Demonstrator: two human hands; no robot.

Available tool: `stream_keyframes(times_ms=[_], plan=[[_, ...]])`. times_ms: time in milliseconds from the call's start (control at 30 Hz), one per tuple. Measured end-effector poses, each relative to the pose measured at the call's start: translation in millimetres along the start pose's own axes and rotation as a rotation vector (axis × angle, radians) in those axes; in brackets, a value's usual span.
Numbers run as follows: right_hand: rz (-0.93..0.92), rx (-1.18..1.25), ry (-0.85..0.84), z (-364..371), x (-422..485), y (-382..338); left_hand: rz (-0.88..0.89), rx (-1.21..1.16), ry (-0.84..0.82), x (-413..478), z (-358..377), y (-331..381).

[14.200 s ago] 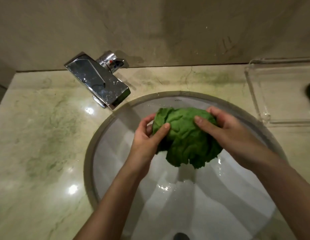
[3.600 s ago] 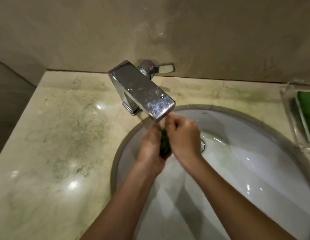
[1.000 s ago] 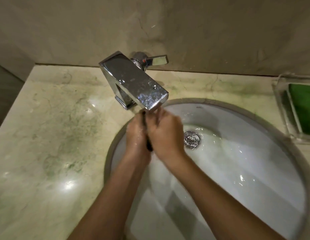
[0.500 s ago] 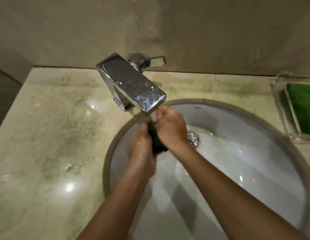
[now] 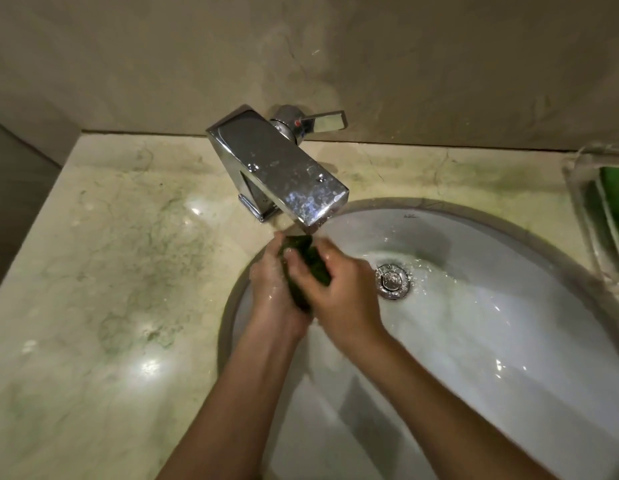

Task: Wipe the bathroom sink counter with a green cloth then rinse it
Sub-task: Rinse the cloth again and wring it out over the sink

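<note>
Over the left part of the sink basin point(image 5: 491, 358), the green cloth point(image 5: 306, 268) is pressed into a tight wad between the left hand point(image 5: 271, 289) and the right hand point(image 5: 339, 289), fingers of both curled shut around it, probably so that water is worked through it. Its long axis runs from near the wrists toward the spout of the faucet point(image 5: 284, 171), directly beneath which its far end is held. At the table's far right edge, a clear tray point(image 5: 585, 216) holds something green.

Table point(image 5: 110, 271): set against the wall point(image 5: 301, 46) behind.
Sink point(image 5: 491, 341): sunk into the table, right of centre.
Faucet point(image 5: 277, 168): mounted on the table behind the sink's left rim, spout over the sink.
Drain point(image 5: 393, 281): in the sink, right of the hands.
Cloth point(image 5: 306, 261): held between left hand point(image 5: 271, 289) and right hand point(image 5: 335, 289), under the spout.
Tray point(image 5: 599, 220): placed on the table at far right.
</note>
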State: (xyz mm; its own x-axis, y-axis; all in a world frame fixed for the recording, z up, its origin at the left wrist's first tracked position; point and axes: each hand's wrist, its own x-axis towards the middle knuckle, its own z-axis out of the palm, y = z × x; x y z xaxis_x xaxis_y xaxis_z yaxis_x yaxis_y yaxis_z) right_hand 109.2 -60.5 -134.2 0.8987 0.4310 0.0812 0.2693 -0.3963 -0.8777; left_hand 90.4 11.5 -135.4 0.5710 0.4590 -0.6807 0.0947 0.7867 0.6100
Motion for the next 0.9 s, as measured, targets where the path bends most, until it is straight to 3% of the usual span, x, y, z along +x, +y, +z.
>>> stream_keyframes(times_ms=[67, 133, 233, 367, 433, 533, 633, 733, 833, 900], plan=[[0.149, -0.018, 0.094, -3.7, 25.6, 6.0, 0.11, 0.119, 0.005, -3.3, 3.9, -11.8], [0.13, 0.007, 0.158, -0.6, 21.4, 0.0, 0.152, 0.159, -0.018, 1.1, 2.2, -13.8], [0.019, -0.136, -0.003, -0.6, -3.1, -10.0, 0.111, 0.095, -0.029, 0.7, 6.5, -4.8], [0.277, -0.131, 0.095, -14.2, 35.4, 10.2, 0.083, 0.295, -0.048, -7.6, 14.8, -20.3], [0.193, -0.113, 0.108, -7.0, 21.0, 1.8, 0.104, 0.249, -0.065, -2.3, 13.2, -10.7], [0.001, -0.206, -0.027, -4.1, -14.0, -16.7, 0.117, 0.134, -0.012, 0.7, 6.7, 3.0], [0.112, -0.353, 0.006, -11.7, 15.0, 4.1, 0.164, 0.248, -0.017, -11.3, 8.9, -9.5], [0.384, -0.013, -0.063, -12.7, 32.3, 20.2, 0.273, 0.543, -0.072, -30.1, 6.9, -21.4], [0.634, 0.472, -0.201, -19.7, 32.8, 9.3, 0.421, 0.603, -0.053, -20.4, -6.8, -23.3], [0.608, 0.638, -0.15, -24.1, 23.4, -0.1, 0.354, 0.536, 0.0, -10.2, -9.6, -16.7]])
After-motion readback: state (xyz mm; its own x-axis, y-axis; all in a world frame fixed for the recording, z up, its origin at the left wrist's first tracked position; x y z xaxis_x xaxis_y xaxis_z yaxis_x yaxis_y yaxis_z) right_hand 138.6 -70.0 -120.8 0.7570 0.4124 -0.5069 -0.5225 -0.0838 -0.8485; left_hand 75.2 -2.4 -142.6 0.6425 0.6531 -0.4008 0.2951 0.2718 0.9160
